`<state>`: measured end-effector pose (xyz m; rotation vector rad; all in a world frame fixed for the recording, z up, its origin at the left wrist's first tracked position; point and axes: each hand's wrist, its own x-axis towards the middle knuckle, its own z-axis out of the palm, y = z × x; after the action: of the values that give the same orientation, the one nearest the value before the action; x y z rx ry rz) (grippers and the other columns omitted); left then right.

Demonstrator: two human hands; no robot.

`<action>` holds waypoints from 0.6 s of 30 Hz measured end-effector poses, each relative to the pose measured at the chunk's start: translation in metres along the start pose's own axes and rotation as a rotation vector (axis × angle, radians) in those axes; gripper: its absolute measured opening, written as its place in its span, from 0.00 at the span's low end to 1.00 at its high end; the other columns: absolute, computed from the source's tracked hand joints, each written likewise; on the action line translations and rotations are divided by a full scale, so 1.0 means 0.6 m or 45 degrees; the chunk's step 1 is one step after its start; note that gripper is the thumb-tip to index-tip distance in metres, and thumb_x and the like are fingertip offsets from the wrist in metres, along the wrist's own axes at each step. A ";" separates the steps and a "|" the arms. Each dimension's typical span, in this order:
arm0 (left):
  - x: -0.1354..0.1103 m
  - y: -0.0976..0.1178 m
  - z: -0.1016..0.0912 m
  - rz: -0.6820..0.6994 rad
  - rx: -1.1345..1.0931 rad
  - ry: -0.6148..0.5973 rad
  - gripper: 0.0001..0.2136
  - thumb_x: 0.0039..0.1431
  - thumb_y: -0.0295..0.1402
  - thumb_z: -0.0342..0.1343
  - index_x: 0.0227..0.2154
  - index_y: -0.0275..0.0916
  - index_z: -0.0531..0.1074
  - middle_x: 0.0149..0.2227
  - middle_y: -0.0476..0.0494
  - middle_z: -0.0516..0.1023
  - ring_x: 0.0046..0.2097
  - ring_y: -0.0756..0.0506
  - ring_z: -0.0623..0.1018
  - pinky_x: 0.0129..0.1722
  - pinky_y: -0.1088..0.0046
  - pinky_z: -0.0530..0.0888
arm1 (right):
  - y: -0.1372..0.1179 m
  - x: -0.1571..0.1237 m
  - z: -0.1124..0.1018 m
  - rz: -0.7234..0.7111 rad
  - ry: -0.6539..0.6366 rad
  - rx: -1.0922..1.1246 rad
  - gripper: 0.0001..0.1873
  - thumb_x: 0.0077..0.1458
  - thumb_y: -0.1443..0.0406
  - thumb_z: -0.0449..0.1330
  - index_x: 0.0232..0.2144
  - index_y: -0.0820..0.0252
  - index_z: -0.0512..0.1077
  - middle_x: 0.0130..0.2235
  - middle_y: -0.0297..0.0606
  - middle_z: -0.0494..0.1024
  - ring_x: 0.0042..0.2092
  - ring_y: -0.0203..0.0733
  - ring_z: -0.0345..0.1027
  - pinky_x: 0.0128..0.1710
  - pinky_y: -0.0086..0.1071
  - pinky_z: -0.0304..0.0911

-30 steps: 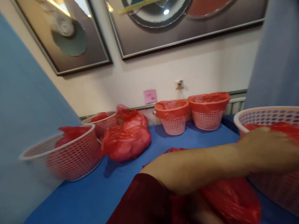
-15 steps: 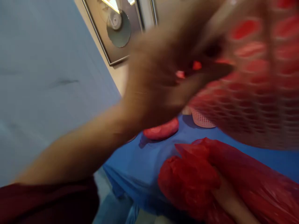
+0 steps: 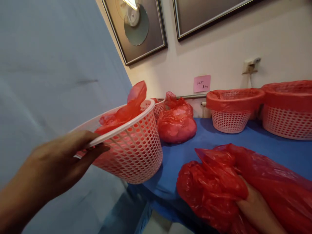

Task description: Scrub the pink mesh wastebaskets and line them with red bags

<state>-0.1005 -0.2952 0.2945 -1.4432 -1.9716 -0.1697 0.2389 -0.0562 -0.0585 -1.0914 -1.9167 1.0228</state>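
Note:
My left hand (image 3: 65, 159) grips the white rim of a pink plastic basket (image 3: 136, 149), thumb and fingers closed on its near edge. The basket tilts at the table's left corner, and a crumpled red plastic bag (image 3: 122, 115) sticks up inside it. At the lower right, my right hand (image 3: 253, 201) is closed on another red plastic bag (image 3: 212, 185), bunched and draped over its fingers, which are mostly hidden. Behind the held basket, a knotted, filled red bag (image 3: 177, 123) sits on the table.
Two baskets lined with red bags, one smaller (image 3: 230, 120) and one larger (image 3: 287, 123), stand on the blue-covered table (image 3: 202, 143). Another basket (image 3: 159, 105) is partly hidden behind. A blue-grey sheet (image 3: 48, 81) hangs at left. The wall has framed pictures (image 3: 158, 35), a pink note (image 3: 201, 83) and a socket (image 3: 251, 66).
My left hand has carried the basket from the upper right down to the left, uncovering the lined baskets and the knotted bag. The right hand still grips its red bag.

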 end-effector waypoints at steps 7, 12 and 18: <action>-0.011 0.008 0.118 0.124 0.023 -0.252 0.17 0.66 0.45 0.44 0.31 0.44 0.73 0.30 0.46 0.78 0.34 0.41 0.76 0.36 0.63 0.69 | -0.011 0.005 -0.002 0.036 0.071 0.107 0.24 0.47 0.58 0.59 0.47 0.57 0.77 0.49 0.41 0.82 0.51 0.52 0.76 0.50 0.36 0.71; 0.000 0.023 0.167 0.197 0.047 -0.252 0.17 0.67 0.43 0.43 0.30 0.42 0.72 0.32 0.40 0.80 0.36 0.36 0.78 0.38 0.58 0.70 | -0.031 0.003 -0.004 0.058 0.124 0.192 0.23 0.49 0.60 0.58 0.48 0.57 0.76 0.50 0.39 0.82 0.50 0.49 0.76 0.50 0.35 0.70; 0.013 0.049 0.175 0.190 0.090 -0.226 0.16 0.67 0.42 0.42 0.31 0.42 0.71 0.34 0.38 0.80 0.38 0.33 0.80 0.38 0.55 0.72 | -0.053 0.021 -0.024 0.051 0.086 0.223 0.21 0.48 0.62 0.59 0.46 0.58 0.77 0.48 0.39 0.82 0.49 0.49 0.77 0.50 0.36 0.71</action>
<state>-0.1221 -0.2282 0.2112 -1.5984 -1.9777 0.0971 0.2349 -0.0515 -0.0222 -1.0535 -1.7231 1.1386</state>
